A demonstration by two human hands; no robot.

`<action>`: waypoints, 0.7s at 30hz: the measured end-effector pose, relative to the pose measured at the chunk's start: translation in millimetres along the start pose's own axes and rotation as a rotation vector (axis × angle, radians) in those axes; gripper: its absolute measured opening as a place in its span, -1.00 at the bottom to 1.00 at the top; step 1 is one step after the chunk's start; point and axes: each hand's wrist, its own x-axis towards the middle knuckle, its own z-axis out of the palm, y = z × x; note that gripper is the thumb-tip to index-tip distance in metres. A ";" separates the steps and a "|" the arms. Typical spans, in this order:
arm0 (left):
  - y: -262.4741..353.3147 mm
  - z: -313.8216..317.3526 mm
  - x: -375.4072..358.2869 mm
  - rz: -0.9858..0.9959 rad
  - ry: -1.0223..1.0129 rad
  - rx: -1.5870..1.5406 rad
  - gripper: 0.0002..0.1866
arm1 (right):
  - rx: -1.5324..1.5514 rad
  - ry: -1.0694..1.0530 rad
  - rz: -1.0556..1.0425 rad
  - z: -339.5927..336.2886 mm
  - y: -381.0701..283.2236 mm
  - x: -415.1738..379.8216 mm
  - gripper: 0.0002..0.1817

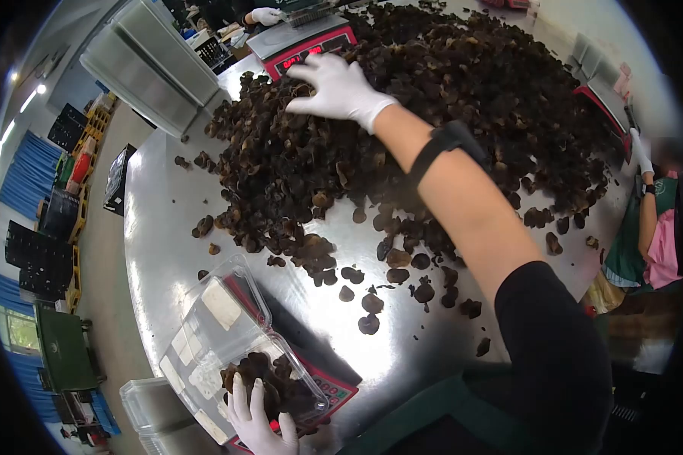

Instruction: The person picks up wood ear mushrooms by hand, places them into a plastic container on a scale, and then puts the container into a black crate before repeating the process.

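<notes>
A big heap of dark brown mushrooms that look like wood ears (281, 174) covers much of the steel table (167, 243). My right hand (338, 89), in a white glove, is stretched over the heap's far left part with fingers spread, holding nothing I can see. At the lower left, a clear plastic clamshell box (205, 315) lies with its lid up on a red scale (340, 394). Several mushrooms (269, 379) are inside it. My gloved left hand (259, 421) rests extended fingers against them, thumb apart.
A second red scale (303, 53) stands behind the heap, near a co-worker's gloved hand (267, 16). Stacked clear boxes stand at the back left (155, 61) and lower left (155, 413). At right, another co-worker's gloved hand (641, 152) is beside a scale (607, 114).
</notes>
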 end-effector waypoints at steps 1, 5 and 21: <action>0.9 0.9 -0.3 -0.006 0.005 -0.007 -0.40 | 0.059 -0.139 0.006 8.3 -15.2 -8.8 -0.17; 1.3 1.0 1.1 -0.004 0.020 -0.014 -0.41 | -0.047 -0.109 -0.239 45.7 -42.9 -90.1 -0.21; -3.3 14.0 -6.8 0.017 0.135 -0.072 -0.42 | 1.467 -0.207 0.770 -71.1 30.7 -220.5 -0.71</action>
